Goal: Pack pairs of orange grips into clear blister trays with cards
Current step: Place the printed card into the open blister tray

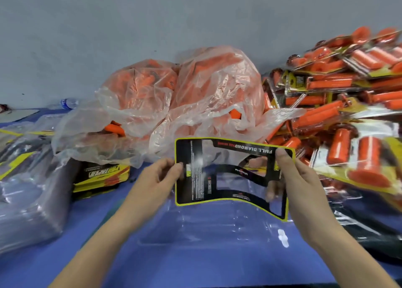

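Note:
I hold a black card (196, 179) with a yellow border and cut-out windows between both hands, above the table. My left hand (156, 176) pinches its left edge. Gripping the right edge is my right hand (298, 179), thumb on top and fingers behind the card. The card bows slightly. Below it a clear blister tray (217, 229) lies open on the blue table (152, 272). Loose orange grips (235, 114) fill clear plastic bags (195, 96) behind the card.
Finished packs of orange grips (348, 105) are heaped at the right. A stack of printed cards (102, 176) lies at the left beside bagged clear trays (28, 198). A water bottle (68, 103) lies at the far left by the grey wall.

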A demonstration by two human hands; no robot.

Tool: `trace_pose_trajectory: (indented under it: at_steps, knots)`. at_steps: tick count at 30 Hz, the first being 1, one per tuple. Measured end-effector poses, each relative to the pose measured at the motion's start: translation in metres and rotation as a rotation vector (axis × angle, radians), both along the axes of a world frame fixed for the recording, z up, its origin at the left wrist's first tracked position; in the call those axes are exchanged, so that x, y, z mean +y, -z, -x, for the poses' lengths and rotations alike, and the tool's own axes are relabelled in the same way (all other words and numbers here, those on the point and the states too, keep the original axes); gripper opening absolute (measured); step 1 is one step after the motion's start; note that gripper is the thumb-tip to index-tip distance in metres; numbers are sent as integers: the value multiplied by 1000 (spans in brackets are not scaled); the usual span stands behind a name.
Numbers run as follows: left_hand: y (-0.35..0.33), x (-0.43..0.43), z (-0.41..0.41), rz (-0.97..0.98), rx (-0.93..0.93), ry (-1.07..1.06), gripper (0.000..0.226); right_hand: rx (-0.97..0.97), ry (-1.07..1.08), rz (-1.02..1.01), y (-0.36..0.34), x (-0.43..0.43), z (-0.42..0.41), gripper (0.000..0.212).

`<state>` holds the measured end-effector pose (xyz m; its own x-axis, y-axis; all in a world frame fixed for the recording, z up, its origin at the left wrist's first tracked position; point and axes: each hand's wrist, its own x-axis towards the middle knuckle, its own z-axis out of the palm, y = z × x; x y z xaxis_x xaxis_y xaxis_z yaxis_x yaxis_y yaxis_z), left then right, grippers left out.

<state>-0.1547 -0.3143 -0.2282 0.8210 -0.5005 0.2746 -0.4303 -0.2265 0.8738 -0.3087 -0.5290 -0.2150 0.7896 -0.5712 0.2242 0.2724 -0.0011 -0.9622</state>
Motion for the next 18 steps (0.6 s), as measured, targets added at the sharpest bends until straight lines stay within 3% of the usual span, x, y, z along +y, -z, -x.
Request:
trace_pose_trajectory:
  at_steps: [3,6,10,14,18]
  knots:
    - [-1,9,-2,56,109,-86,16,40,-24,-3,2,-2,-1,40]
    - [2,27,-4,-21,102,-181,17,74,-20,101,8,-3,-2,32]
    - [5,53,-7,-50,33,-261,19,152,166,575,23,-8,-2,23]
    - [13,61,1,-145,2,-268,18,203,278,1070,36,-5,-3,29]
    - [21,61,8,-181,14,-269,18,264,346,1294,42,-1,-3,31]
